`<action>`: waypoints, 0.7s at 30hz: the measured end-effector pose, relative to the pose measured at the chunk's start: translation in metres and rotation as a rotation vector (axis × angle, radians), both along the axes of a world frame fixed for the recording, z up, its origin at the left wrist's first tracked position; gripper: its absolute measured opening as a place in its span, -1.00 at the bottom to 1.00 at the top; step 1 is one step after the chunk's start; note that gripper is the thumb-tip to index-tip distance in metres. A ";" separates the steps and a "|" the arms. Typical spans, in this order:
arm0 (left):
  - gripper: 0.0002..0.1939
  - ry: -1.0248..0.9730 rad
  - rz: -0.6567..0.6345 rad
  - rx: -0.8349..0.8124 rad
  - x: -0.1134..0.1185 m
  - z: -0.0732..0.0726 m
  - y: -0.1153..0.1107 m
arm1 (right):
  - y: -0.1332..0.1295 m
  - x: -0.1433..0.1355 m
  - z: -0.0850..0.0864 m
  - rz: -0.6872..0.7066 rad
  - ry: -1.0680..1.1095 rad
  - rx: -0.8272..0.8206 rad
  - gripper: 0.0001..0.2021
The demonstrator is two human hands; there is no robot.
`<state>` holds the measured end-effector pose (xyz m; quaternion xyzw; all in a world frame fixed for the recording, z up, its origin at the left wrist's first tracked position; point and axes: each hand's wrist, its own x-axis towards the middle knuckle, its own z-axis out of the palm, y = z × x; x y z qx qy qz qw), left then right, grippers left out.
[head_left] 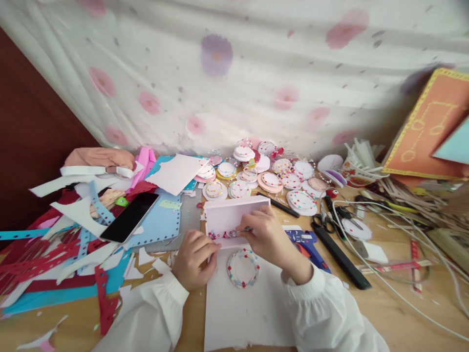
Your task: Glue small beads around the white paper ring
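Observation:
In front of me a white shallow paper box (227, 218) is tilted up, with small red, blue and clear beads (230, 234) gathered along its lower side. My left hand (195, 260) is closed, its fingers at the near left corner of the box. Inside the box, my right hand (266, 235) has its fingers pinched together down among the beads; whatever they hold is too small to make out. Just below the box, a round ring of red, white and blue beads (243, 268) lies on a sheet of white paper (240, 313).
Several bead-trimmed paper discs (270, 182) are stacked behind the box. Left are a phone (130, 217) and paper scraps (82, 203). Right lie a blue glue gun (309, 247), scissors (324, 221), a black bar (340, 256), white cable (399, 288) and a cup of glue sticks (361, 168).

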<state>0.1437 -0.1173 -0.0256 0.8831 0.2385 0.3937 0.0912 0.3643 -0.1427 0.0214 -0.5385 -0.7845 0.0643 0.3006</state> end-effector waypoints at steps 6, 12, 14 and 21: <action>-0.81 -0.006 -0.002 0.006 0.001 -0.001 -0.001 | 0.001 0.009 0.004 -0.073 -0.080 0.002 -0.84; -0.81 0.001 -0.012 0.001 0.000 -0.001 -0.001 | 0.000 0.001 0.001 -0.037 -0.003 0.009 -0.83; -0.82 0.000 -0.012 0.005 0.000 0.000 -0.001 | 0.002 -0.004 -0.004 -0.024 -0.034 0.004 -0.81; -0.79 0.005 -0.019 -0.049 0.000 -0.003 0.001 | 0.004 -0.008 -0.013 -0.029 -0.161 0.058 -0.79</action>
